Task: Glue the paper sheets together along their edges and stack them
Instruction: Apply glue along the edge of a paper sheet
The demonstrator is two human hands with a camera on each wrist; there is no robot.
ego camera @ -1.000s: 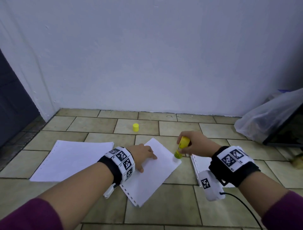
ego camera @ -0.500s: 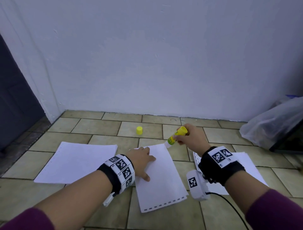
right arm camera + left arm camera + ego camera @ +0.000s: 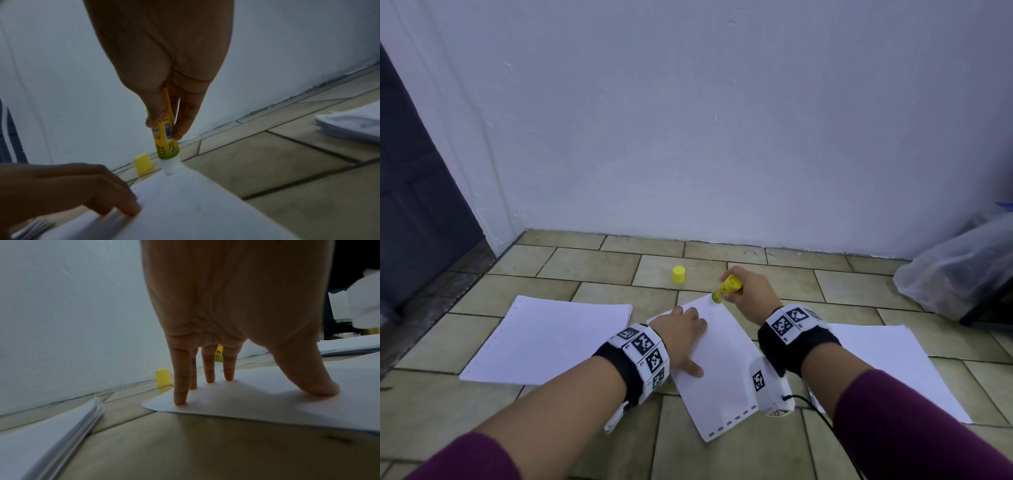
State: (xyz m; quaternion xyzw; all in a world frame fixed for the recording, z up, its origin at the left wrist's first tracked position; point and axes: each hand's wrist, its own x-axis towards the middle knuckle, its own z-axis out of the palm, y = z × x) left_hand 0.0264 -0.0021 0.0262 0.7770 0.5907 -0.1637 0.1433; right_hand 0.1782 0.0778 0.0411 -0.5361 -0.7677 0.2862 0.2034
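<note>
**One sheet under glue, far corner**

Single sheet (image 3: pixel 717 359) lies on the floor (image 3: pixel 774 448) between two paper stacks. Your right hand (image 3: pixel 751 294) has its grip clamped on the glue stick (image 3: pixel 167 141), tip touching the sheet's far corner. Left hand (image 3: pixel 681 334) presses the sheet with straight fingers (image 3: pixel 208 368), holding nothing. Risk: dragging off the corner smears floor tile, or the sheet pivots and creases if left pressure eases. Cap (image 3: pixel 678 274) stands loose nearby.
</note>
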